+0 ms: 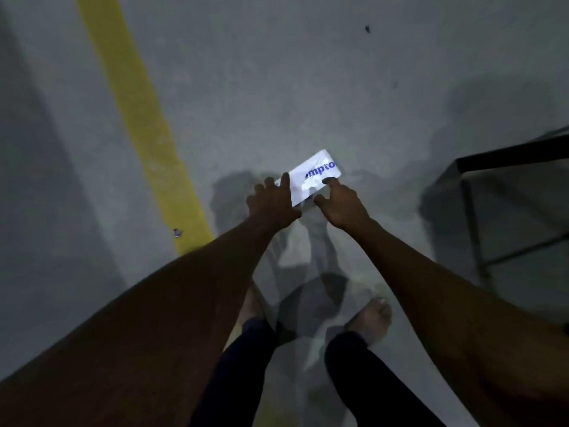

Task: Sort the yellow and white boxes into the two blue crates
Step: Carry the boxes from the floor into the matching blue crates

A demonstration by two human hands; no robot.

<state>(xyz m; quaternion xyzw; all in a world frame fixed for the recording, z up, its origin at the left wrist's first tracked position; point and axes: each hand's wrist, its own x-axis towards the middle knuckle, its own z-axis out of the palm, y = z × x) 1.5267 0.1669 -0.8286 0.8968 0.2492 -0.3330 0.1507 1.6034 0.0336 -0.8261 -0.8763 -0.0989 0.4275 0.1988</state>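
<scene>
Just right of the frame's centre, a white box [311, 177] with blue lettering lies flat on the grey floor [277, 87], and both arms reach down to it from the bottom corners of the frame. The left hand [274, 200] lies over the box's left end, its fingers spread and fairly straight, touching rather than clasping. The right hand [341, 204] comes in from the lower right, with its forefinger tip on the box's top and its thumb at the near long edge. The view is dim and blurred, so I cannot tell whether that pinch has closed.

A yellow stripe [138, 118] runs down the floor from the upper left. A black metal frame [498, 158] stands at the right edge, and a small scrap [176, 233] lies beside the stripe at lower left. Bare feet [372, 315] show at the bottom, under the arms.

The step in hand looks like the pickup of one white box off the floor. Neither blue crate is in view, and no yellow box is either. The next move likely calls for a firm hold on both ends or under the near edge, since a flat box on a hard floor gives the fingers little to get beneath. After that comes a lift and a turn toward whichever crate takes the white ones.
</scene>
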